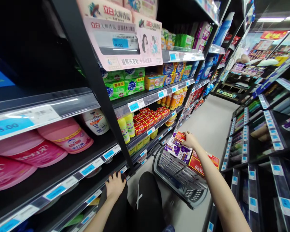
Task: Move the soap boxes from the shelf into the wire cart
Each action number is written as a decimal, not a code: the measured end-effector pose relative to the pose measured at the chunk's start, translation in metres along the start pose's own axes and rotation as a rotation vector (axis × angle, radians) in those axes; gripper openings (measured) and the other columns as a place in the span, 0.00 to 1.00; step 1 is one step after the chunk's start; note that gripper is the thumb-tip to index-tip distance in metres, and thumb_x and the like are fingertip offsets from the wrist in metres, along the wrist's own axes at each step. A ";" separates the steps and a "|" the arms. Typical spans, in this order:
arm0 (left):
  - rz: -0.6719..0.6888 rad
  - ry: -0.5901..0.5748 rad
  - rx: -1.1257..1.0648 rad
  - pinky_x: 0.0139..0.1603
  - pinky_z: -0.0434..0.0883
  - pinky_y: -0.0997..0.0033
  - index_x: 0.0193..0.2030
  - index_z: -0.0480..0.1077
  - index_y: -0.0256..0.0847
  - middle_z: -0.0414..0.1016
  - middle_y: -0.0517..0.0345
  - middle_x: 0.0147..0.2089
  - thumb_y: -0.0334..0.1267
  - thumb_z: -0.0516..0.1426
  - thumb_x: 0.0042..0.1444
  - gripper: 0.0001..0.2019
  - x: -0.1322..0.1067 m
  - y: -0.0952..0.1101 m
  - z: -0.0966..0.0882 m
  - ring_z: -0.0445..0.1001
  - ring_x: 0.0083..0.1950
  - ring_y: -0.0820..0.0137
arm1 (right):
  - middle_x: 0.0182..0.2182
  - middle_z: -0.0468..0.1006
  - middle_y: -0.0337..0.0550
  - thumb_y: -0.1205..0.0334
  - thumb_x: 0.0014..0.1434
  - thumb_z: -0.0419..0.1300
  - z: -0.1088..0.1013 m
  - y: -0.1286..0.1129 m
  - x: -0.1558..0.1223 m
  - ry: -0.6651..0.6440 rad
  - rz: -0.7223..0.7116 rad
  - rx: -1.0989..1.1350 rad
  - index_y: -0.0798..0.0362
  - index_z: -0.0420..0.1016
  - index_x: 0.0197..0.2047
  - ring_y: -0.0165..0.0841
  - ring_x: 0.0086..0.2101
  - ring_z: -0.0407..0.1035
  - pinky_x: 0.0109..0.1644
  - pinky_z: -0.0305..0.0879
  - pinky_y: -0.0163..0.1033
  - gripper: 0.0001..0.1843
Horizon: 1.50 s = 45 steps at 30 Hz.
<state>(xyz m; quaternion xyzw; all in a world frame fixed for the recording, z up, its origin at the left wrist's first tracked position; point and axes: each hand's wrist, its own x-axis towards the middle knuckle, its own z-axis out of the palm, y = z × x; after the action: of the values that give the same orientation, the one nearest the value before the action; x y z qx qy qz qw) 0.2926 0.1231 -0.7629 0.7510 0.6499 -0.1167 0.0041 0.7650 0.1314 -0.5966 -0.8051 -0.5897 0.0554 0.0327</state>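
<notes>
My right hand (189, 139) reaches into a grey shopping basket (183, 190) on the aisle floor and grips a small red box (180, 136) lying on top of purple and white boxes (177, 149). A larger red pack (198, 162) lies beside them in the basket. My left hand (114, 185) rests with its fingers curled over the front edge of a low black shelf (91, 193), holding nothing loose. My knee in black trousers (147, 196) is between the two arms.
Black shelving on the left holds pink bottles (65, 135), green soap packs (125, 87), red boxes (147, 120) and yellow bottles (125, 127), with blue price tags. More shelves (263, 141) line the right. The grey aisle floor (212, 119) runs ahead.
</notes>
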 end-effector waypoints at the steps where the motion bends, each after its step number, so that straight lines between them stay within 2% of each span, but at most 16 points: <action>1: 0.001 -0.001 0.001 0.50 0.61 0.50 0.61 0.61 0.34 0.58 0.39 0.61 0.45 0.50 0.57 0.26 0.000 0.000 0.000 0.58 0.58 0.48 | 0.45 0.67 0.53 0.54 0.43 0.63 0.000 0.000 0.001 -0.002 -0.001 0.002 0.62 0.66 0.54 0.39 0.42 0.64 0.50 0.58 0.39 0.36; 10: -0.009 -0.052 0.003 0.51 0.59 0.51 0.62 0.59 0.35 0.57 0.41 0.61 0.46 0.49 0.57 0.27 0.002 0.000 -0.002 0.58 0.58 0.49 | 0.45 0.67 0.53 0.54 0.43 0.64 0.003 -0.003 0.009 -0.010 0.003 0.017 0.61 0.65 0.55 0.38 0.42 0.64 0.49 0.59 0.39 0.37; 24: -0.001 -0.007 -0.013 0.51 0.59 0.48 0.61 0.60 0.33 0.57 0.38 0.61 0.45 0.49 0.57 0.27 0.003 -0.001 0.007 0.57 0.57 0.47 | 0.47 0.66 0.54 0.55 0.43 0.64 0.007 -0.007 0.018 -0.010 -0.025 0.048 0.61 0.64 0.57 0.39 0.44 0.63 0.52 0.58 0.40 0.38; 29: 0.001 -0.002 -0.008 0.50 0.60 0.50 0.60 0.61 0.34 0.58 0.39 0.60 0.45 0.50 0.57 0.27 0.002 -0.001 0.005 0.59 0.57 0.48 | 0.46 0.67 0.55 0.53 0.46 0.64 0.002 -0.005 0.016 -0.049 -0.034 0.079 0.62 0.64 0.57 0.38 0.43 0.64 0.52 0.58 0.39 0.37; 34: 0.002 0.014 -0.012 0.50 0.60 0.49 0.60 0.61 0.34 0.58 0.38 0.60 0.45 0.51 0.56 0.27 0.002 -0.001 0.005 0.58 0.56 0.48 | 0.45 0.68 0.55 0.55 0.47 0.64 -0.007 -0.006 0.014 -0.074 -0.047 0.101 0.64 0.68 0.54 0.38 0.43 0.65 0.52 0.59 0.37 0.33; 45: 0.005 0.000 -0.031 0.51 0.59 0.48 0.60 0.61 0.33 0.58 0.38 0.61 0.45 0.51 0.56 0.27 0.002 -0.001 0.002 0.57 0.57 0.47 | 0.45 0.68 0.55 0.55 0.47 0.64 -0.008 -0.006 0.014 -0.083 -0.038 0.112 0.64 0.68 0.55 0.38 0.43 0.65 0.52 0.59 0.38 0.34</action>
<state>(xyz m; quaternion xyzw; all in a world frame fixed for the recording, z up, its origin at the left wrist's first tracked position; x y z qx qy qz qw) 0.2911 0.1245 -0.7649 0.7525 0.6497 -0.1066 0.0159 0.7648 0.1462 -0.5886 -0.7876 -0.6018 0.1210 0.0540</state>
